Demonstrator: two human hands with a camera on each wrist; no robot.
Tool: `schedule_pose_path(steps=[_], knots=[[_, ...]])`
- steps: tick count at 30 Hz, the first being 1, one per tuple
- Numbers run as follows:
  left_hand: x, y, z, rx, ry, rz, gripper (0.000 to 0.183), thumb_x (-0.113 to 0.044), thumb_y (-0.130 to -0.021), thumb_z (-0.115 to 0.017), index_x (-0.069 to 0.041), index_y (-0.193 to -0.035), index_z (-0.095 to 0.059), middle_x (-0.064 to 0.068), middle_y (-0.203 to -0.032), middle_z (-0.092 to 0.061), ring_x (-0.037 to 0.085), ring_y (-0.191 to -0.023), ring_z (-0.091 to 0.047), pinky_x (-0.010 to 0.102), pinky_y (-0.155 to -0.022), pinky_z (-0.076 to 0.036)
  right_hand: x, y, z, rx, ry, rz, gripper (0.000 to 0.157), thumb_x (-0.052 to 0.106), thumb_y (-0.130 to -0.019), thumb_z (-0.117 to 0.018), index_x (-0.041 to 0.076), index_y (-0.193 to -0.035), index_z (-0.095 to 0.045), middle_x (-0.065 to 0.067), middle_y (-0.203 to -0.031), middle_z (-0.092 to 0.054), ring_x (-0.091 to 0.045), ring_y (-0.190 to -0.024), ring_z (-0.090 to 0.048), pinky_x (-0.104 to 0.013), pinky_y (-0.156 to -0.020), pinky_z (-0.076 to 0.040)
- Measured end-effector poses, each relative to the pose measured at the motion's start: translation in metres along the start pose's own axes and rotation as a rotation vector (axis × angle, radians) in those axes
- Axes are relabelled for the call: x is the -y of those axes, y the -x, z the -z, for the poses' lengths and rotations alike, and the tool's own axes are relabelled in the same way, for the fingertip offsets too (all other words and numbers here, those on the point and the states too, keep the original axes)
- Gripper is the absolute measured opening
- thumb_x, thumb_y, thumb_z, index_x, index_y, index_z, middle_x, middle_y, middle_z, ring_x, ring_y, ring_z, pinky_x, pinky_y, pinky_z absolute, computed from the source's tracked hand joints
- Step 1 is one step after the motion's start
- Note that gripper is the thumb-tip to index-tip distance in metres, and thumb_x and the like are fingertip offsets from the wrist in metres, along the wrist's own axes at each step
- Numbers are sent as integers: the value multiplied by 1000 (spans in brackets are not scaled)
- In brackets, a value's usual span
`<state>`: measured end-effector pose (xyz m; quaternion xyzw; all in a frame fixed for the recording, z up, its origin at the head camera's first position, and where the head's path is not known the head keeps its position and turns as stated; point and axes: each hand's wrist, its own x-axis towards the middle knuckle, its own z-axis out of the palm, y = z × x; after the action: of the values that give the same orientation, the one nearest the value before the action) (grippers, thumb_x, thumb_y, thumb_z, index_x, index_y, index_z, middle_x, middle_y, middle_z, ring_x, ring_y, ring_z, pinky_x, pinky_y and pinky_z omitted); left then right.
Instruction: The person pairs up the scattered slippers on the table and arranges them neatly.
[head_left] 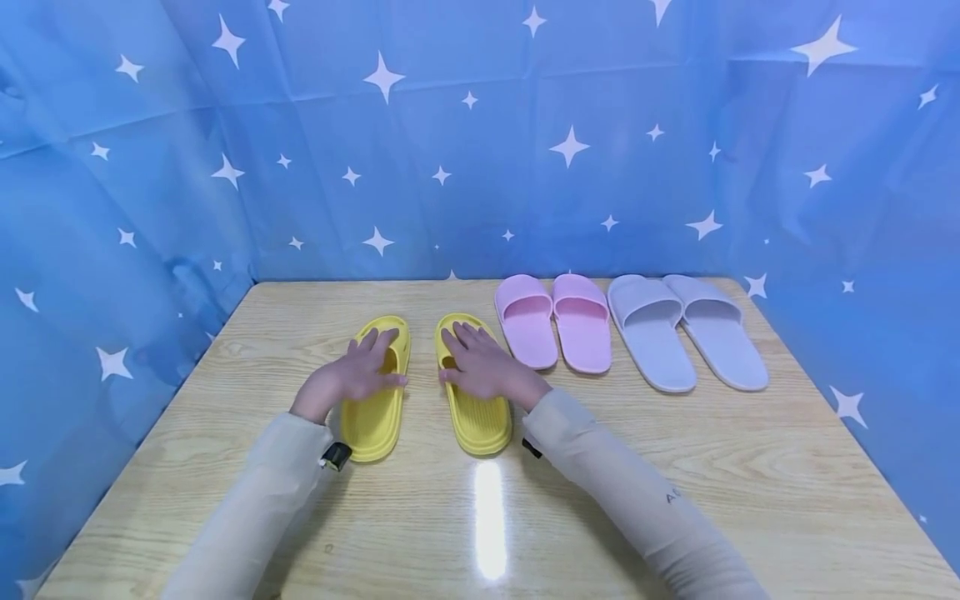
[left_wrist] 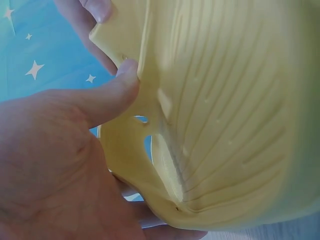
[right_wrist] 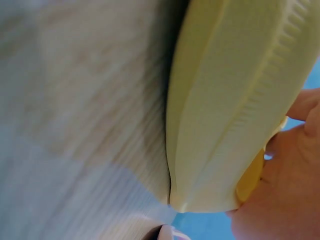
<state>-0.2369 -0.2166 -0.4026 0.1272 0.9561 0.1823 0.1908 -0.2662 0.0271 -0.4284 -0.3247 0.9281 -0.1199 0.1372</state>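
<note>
Two yellow slippers lie on the wooden tabletop, toes away from me. My left hand (head_left: 362,372) grips the left yellow slipper (head_left: 372,429) over its front strap. In the left wrist view the thumb (left_wrist: 125,80) touches the strap's edge, the other fingers lie along its outer side, and the ridged footbed (left_wrist: 225,100) fills the right of the picture. Over the strap of the right yellow slipper (head_left: 483,423) is my right hand (head_left: 483,369), fingers on top and thumb at the inner edge. Most of its fingers are hidden behind the slipper in the right wrist view.
A pair of pink slippers (head_left: 528,333) stands at the back, right of the yellow ones. Farther right is a pale lavender pair (head_left: 662,354). Behind the wooden table (head_left: 420,533) hangs a blue cloth (head_left: 480,133) with white stars.
</note>
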Motion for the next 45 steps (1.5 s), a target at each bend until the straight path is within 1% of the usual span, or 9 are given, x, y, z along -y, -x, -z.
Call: schedule_pose_path(steps=[7,14,20,24,30,32,38,40,45], knots=[[-3,-12,2,8,-13,20,82,-40,-107,-53,-7,-166,-6,35,-169,2,67,-150,3,78,-119,-13,-1,-9,1,5,-9,-27,74,46,-111,-37,7,-166,-9,-19,-174,-1,-34,-163,0,-46,-133,-1],[-6,-26,4,0,-15,47,82,-40,-107,-52,-8,-166,-4,34,-169,5,69,-148,4,79,-118,-13,-2,-24,2,-22,17,-50,73,46,-111,-37,6,-167,-9,-20,-174,-4,-34,-163,-2,-46,-133,-2],[-10,-40,7,-7,-25,37,83,-42,-107,-51,-8,-166,-4,34,-169,4,68,-149,2,79,-119,-14,-7,-36,5,-38,49,-95,73,46,-111,-36,7,-167,-9,-19,-175,-5,-33,-163,-4,-47,-133,-4],[-14,-48,9,-8,-25,52,84,-43,-107,-53,-10,-167,-4,33,-170,5,67,-150,2,79,-118,-16,-9,-41,7,-52,24,-115,73,45,-111,-37,6,-167,-9,-19,-175,-6,-33,-163,-5,-48,-133,-4],[-21,-61,13,-1,-18,72,87,-44,-105,-55,-11,-167,-4,31,-171,5,64,-152,1,75,-123,-10,-12,-47,11,-63,-16,-138,74,43,-110,-39,6,-166,-11,-20,-174,-7,-34,-163,-6,-48,-133,-3],[-23,-66,14,-4,-17,70,87,-45,-105,-55,-11,-167,-4,31,-171,4,63,-152,1,73,-124,-9,-14,-49,13,-72,-10,-147,74,43,-110,-39,5,-166,-11,-20,-174,-8,-35,-163,-7,-48,-133,-4],[-27,-75,15,1,-6,89,89,-51,-104,-54,-14,-168,-4,28,-172,5,62,-153,1,75,-122,-12,-20,-53,15,-79,-8,-172,75,45,-109,-40,4,-166,-14,-20,-174,-11,-35,-163,-9,-48,-133,-5],[-27,-77,15,6,-9,108,90,-54,-103,-54,-17,-168,-4,26,-172,6,60,-154,0,76,-121,-14,-21,-55,14,-78,-10,-171,76,46,-108,-40,4,-166,-14,-20,-174,-12,-36,-163,-9,-49,-133,-5],[-27,-82,18,-6,-11,125,91,-59,-102,-53,-20,-168,-5,24,-173,4,59,-155,-1,76,-121,-16,-21,-59,17,-103,-14,-162,77,47,-108,-39,3,-165,-15,-21,-173,-13,-37,-162,-9,-49,-133,-6]])
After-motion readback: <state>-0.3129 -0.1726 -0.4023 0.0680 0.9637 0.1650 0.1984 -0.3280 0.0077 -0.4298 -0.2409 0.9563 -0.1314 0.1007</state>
